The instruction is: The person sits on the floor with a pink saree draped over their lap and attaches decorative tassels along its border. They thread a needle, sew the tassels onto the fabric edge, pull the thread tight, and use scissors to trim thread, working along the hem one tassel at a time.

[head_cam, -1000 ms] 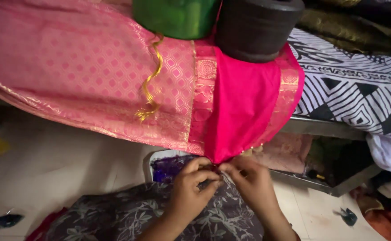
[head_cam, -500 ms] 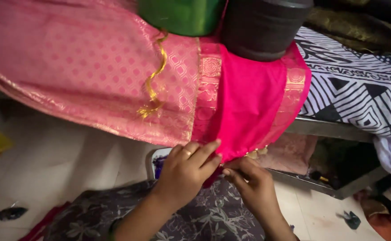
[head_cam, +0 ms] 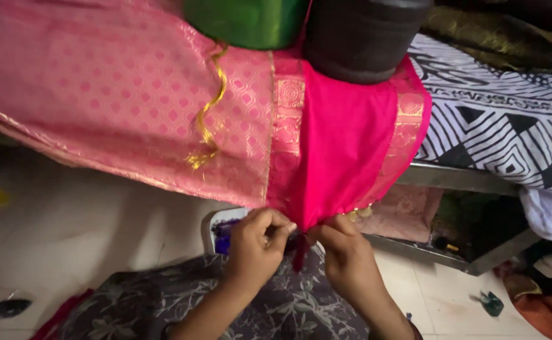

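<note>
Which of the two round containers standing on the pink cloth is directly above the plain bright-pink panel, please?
The black container, on the right. It sits at the top of the plain bright-pink panel, while the green container stands left of it, over the patterned lighter-pink cloth.

Both hands, left (head_cam: 258, 242) and right (head_cam: 345, 252), meet close together, fingertips pinched shut.
</note>
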